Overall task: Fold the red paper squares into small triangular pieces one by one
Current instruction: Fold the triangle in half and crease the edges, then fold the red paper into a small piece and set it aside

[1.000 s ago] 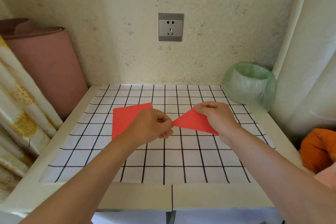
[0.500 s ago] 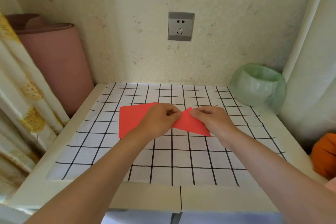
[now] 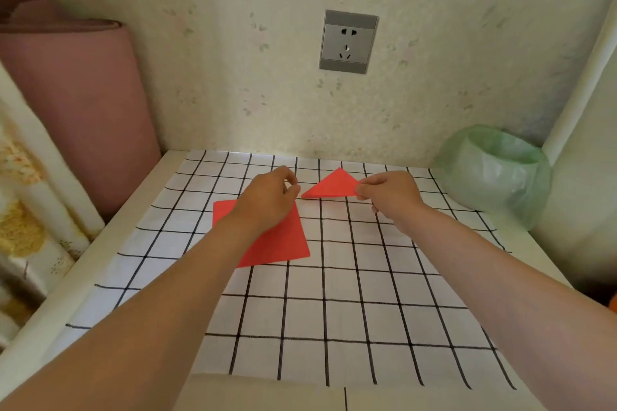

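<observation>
A small folded red paper triangle (image 3: 334,186) hangs just above the checked cloth near the back of the table. My right hand (image 3: 389,195) pinches its right corner between thumb and fingers. My left hand (image 3: 268,198) hovers just left of the triangle's left tip, thumb and forefinger slightly parted, with nothing held between them. A flat red paper square (image 3: 283,240) lies on the cloth beneath my left wrist, which covers part of it.
The white table (image 3: 110,243) carries a black-grid cloth (image 3: 334,310). A bin lined with a green bag (image 3: 494,170) stands at the back right. A pink rolled mat (image 3: 76,103) and a curtain (image 3: 30,210) stand along the left. A wall socket (image 3: 347,41) is behind.
Both hands held the triangle together half a second ago. Now my left hand has let go of its left tip, and my right hand alone holds it, shifted a little right.
</observation>
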